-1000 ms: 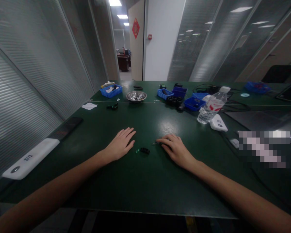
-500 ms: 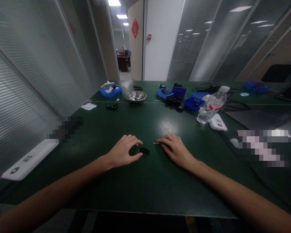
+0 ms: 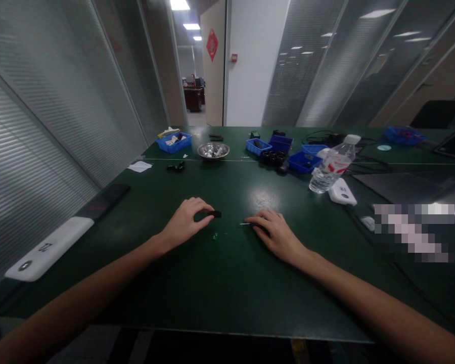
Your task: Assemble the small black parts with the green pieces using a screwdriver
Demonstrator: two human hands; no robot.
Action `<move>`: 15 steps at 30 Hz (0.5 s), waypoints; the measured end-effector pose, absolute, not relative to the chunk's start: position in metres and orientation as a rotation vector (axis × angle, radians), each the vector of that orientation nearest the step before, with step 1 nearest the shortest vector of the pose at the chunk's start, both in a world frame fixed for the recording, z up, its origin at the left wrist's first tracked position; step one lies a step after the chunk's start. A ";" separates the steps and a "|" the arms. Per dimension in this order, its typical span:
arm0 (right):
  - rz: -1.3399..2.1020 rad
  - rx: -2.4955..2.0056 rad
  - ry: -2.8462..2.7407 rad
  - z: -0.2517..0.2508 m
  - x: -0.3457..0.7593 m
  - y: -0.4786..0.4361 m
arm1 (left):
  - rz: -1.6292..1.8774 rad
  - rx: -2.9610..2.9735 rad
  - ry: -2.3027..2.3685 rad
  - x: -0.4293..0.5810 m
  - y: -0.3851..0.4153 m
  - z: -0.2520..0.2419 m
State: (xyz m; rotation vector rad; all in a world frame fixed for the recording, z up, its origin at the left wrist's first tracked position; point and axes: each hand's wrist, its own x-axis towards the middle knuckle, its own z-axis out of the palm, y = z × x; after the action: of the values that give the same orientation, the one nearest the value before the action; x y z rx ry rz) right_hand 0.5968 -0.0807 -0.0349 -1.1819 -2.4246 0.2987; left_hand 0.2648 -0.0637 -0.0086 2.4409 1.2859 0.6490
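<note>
our left hand (image 3: pixel 184 225) pinches a small black part (image 3: pixel 215 214) between thumb and fingertips, low over the green table (image 3: pixel 227 283). our right hand (image 3: pixel 276 233) lies bent over a thin metal tool (image 3: pixel 244 223); we cannot tell if it grips. a tiny green piece (image 3: pixel 214 235) lies untouched between the hands, so we judge the work barely begun.
</note>
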 end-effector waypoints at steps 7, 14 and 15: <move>0.302 -1.176 -2.425 -0.034 0.598 -0.081 | 0.763 2.345 1.783 0.178 0.005 -0.030; 0.304 -1.175 -2.420 -0.033 0.597 -0.082 | 0.738 2.206 2.181 0.122 0.031 -0.041; 0.308 -1.176 -2.422 -0.033 0.597 -0.082 | 0.726 2.185 2.218 0.119 0.032 -0.041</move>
State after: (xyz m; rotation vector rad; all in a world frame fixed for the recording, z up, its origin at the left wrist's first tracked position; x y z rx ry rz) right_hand 0.5971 -0.0820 -0.0332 -1.1758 -2.4218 0.3075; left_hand 0.1191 0.0319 -0.0409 2.1850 2.2180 0.7261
